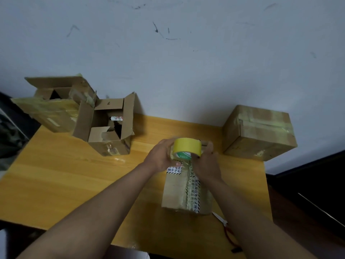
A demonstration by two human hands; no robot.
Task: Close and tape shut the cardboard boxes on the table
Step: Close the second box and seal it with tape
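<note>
Closed box near front-centre of table, tape roll above its far end betw. left hand & right hand. Two open boxes far left: one beside another at table's corner. Taped box far right by wall; scissors on table just right of closed box's near end.

I seem to be in a plain back room used for packing. A yellow wooden desk sits against a scuffed white wall, with worn cardboard boxes along its far edge.
</note>
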